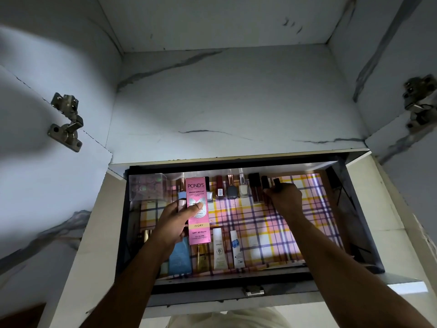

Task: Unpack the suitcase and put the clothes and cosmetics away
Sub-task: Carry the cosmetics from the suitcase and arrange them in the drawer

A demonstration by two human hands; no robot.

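Partly, your view was blocked: your left hand [179, 217] covered most of a slim rose-gold tube [181, 204] behind the pink box, and your right hand [285, 196] hid the lower part of the dark lipstick [277, 183] it was working on, so you could not tell how that lipstick sat on the liner. A clear plastic case [147, 187] in the drawer's far left corner was too dim to read, and the items along the left wall were lost in shadow.

You were looking down into an open drawer [361, 233] lined with pink, yellow and purple plaid paper [272, 233], set under a marble-patterned cabinet shelf [236, 102] with metal hinges [67, 121] on the open doors either side. Nail polish bottles [233, 189] and dark lip-gloss tubes [256, 187] lay in a row along the back edge; cream tubes [218, 248] lay along the front edge.

Your left hand gripped the pink Pond's box [198, 209] above the drawer's left half, thumb pressed on its face and fingers curled behind. Your right hand pinched the dark lipstick at the right end of the back row, fingers curled round it.
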